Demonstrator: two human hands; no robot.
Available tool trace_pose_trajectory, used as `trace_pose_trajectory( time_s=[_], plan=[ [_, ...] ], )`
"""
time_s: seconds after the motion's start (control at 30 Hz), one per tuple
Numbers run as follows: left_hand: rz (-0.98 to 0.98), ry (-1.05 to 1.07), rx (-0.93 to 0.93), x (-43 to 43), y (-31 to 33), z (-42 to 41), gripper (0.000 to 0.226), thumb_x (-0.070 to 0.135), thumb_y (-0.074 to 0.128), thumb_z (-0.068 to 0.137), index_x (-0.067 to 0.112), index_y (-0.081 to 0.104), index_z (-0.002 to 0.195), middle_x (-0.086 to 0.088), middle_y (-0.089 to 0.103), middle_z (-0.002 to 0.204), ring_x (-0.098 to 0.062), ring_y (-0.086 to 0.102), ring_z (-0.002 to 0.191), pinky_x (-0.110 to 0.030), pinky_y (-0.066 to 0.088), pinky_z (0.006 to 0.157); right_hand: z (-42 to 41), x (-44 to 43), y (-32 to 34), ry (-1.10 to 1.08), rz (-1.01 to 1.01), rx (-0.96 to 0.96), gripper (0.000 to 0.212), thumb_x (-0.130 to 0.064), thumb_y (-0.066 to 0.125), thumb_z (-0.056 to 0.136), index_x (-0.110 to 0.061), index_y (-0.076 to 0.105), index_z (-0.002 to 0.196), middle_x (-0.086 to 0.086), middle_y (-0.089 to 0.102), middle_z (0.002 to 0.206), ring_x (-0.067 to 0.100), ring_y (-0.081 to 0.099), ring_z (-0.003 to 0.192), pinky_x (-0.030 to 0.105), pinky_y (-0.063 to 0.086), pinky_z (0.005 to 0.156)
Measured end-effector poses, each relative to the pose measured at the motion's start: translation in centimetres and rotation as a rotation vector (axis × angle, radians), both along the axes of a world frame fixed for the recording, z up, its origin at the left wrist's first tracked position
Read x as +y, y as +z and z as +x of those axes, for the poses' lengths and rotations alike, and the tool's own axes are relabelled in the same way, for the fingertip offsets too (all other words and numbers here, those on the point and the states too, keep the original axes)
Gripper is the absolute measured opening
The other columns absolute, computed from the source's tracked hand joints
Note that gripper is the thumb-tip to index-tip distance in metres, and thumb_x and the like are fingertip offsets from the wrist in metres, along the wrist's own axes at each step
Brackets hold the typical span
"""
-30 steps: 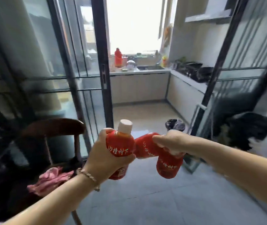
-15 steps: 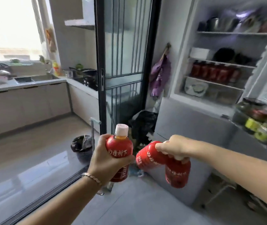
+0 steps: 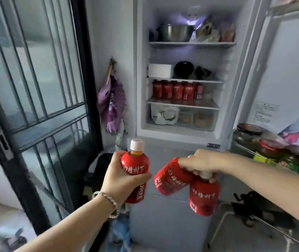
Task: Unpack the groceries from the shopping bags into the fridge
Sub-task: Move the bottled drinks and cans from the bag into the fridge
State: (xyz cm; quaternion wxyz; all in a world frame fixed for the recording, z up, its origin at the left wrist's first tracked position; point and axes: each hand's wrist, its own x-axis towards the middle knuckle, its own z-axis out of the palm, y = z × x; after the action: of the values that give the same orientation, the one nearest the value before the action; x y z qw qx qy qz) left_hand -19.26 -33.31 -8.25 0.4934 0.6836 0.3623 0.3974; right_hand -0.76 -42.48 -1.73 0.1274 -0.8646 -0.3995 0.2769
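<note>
My left hand grips one upright red-labelled drink bottle with a white cap. My right hand holds two more red bottles by their necks: one tilts to the left, the other hangs down. Both hands are in front of the open fridge, below its upper compartment. A row of similar red bottles stands on the third shelf. The fridge door is swung open on the right.
A metal pot sits on the top shelf, a white box and a dark bowl on the second. Jars fill the door rack. A barred glass door stands left, a purple fan hangs beside the fridge.
The view has swung right from the kitchen to face the open fridge, which is now closer. Both hands keep the same hold on the three bottles.
</note>
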Motion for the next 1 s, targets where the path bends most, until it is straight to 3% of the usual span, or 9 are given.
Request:
trace_pose_trajectory(
  time_s=[0.13,0.23,0.37,0.47,0.6,0.8,1.0],
  plan=[
    [0.013,-0.095,-0.041,6.8,2.0,5.4,0.059,0.006,0.086,0.057,0.027,0.047,0.095,0.002,0.059,0.089,-0.007,0.059,0.075,-0.017,0.043,0.06,4.9,5.0,2.4,-0.113,0.029,-0.022,0.032,-0.047,0.053,0.075,-0.02,0.047,0.059,-0.004,0.045,0.059,0.018,0.045,0.057,0.023,0.041,0.053],
    [0.042,-0.146,-0.068,10.9,2.8,9.5,0.063,0.009,0.086,0.058,0.025,0.045,0.102,0.002,0.059,0.092,-0.008,0.059,0.079,-0.017,0.043,0.063,8.9,8.3,4.8,-0.162,0.064,-0.023,0.032,-0.045,0.054,0.074,-0.021,0.044,0.056,-0.006,0.042,0.053,0.016,0.043,0.054,0.023,0.04,0.054],
    [0.079,-0.177,-0.088,16.7,2.9,16.2,0.061,0.01,0.086,0.056,0.031,0.043,0.095,0.001,0.06,0.092,-0.011,0.061,0.079,-0.018,0.045,0.063,15.2,13.8,6.7,-0.221,0.095,-0.041,0.037,-0.046,0.051,0.079,-0.022,0.04,0.054,-0.008,0.04,0.047,0.013,0.041,0.051,0.021,0.037,0.056],
    [0.086,-0.205,-0.107,20.6,3.1,21.7,0.065,0.01,0.086,0.058,0.027,0.043,0.103,0.002,0.059,0.093,-0.009,0.06,0.078,-0.015,0.043,0.061,20.1,18.3,8.3,-0.246,0.106,-0.094,0.036,-0.048,0.051,0.079,-0.022,0.041,0.056,-0.009,0.04,0.045,0.013,0.04,0.048,0.021,0.037,0.055],
    [0.092,-0.206,-0.148,26.3,4.4,29.0,0.066,0.01,0.086,0.056,0.03,0.041,0.101,0.004,0.057,0.094,-0.008,0.059,0.081,-0.018,0.045,0.065,26.5,24.0,10.2,-0.257,0.148,-0.144,0.031,-0.048,0.05,0.08,-0.023,0.045,0.063,-0.008,0.039,0.052,0.012,0.04,0.051,0.019,0.036,0.053],
    [0.126,-0.168,-0.178,33.1,6.0,37.3,0.075,0.014,0.087,0.058,0.028,0.038,0.112,0.011,0.052,0.096,-0.002,0.055,0.083,-0.014,0.042,0.063,32.7,30.6,10.8,-0.347,0.144,-0.114,0.027,-0.053,0.049,0.078,-0.026,0.047,0.074,-0.006,0.041,0.066,0.013,0.042,0.061,0.018,0.036,0.051],
    [0.076,-0.161,-0.182,37.5,6.0,42.3,0.076,0.014,0.085,0.061,0.026,0.035,0.118,0.016,0.048,0.092,-0.003,0.052,0.081,-0.027,0.044,0.08,36.1,33.3,10.3,-0.439,0.09,-0.076,0.028,-0.051,0.054,0.077,-0.024,0.05,0.075,-0.007,0.04,0.058,0.011,0.042,0.055,0.015,0.037,0.049]
  ],
)
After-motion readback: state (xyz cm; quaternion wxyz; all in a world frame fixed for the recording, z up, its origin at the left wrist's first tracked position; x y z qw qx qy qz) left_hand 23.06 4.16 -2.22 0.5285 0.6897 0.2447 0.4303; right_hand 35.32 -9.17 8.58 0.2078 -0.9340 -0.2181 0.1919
